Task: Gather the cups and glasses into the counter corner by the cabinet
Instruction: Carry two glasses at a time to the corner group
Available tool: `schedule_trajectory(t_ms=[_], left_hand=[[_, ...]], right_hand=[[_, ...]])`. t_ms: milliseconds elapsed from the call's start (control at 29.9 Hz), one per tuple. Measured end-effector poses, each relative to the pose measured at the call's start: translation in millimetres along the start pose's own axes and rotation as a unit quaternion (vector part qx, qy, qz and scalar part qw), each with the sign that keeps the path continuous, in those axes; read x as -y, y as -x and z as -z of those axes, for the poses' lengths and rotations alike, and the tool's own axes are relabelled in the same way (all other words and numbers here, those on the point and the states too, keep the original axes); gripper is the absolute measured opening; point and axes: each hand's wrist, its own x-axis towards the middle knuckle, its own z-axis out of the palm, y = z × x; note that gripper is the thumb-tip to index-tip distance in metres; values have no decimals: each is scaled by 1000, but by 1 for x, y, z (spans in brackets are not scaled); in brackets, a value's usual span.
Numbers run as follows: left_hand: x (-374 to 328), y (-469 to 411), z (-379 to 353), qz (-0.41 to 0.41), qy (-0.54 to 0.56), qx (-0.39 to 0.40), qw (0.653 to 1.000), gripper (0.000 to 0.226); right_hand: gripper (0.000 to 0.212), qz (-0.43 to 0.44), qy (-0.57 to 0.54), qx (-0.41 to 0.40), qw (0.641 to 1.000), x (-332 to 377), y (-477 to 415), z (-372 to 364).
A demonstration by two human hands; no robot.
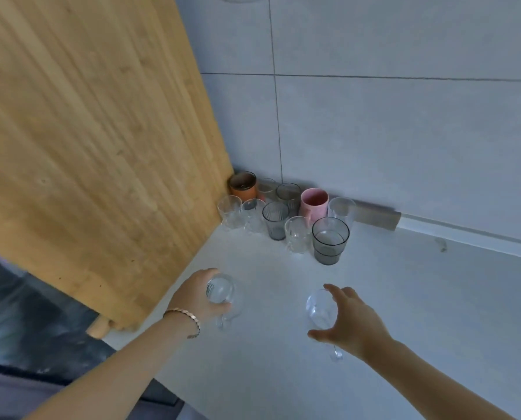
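My left hand (197, 294) is wrapped around the bowl of a clear wine glass (222, 294) near the counter's left edge. My right hand (348, 324) grips the bowl of a second clear wine glass (319, 307); its stem and foot show below my wrist. Farther back, several cups and glasses crowd the corner where the wooden cabinet (101, 147) meets the wall: an orange cup (243, 186), a pink mug (313, 204), a smoky grey tumbler (329, 241), a ribbed grey glass (275, 219) and clear glasses (297, 233).
The white counter (404, 298) stretches right and toward me. A grey tiled wall (404, 131) rises behind it with a grey strip (377, 218) along its base. The floor lies dark at the lower left, past the counter edge.
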Motion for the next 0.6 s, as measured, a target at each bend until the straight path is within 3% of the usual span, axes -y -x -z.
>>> schedule_trajectory(t_ms=[167,434,601], left_hand=[[16,-81,32,-7,-46,24,999,71],[34,-185,58,-46,-115,91,988,73],[43,-211,53,-68,-135,118,981,62]], right_hand=[[97,-14,-5,-6,1000,27,-48,-10],[96,-113,-54,-59,990,82,-97,-47],[93,-172,-110,-86,975,123,-140,-76]])
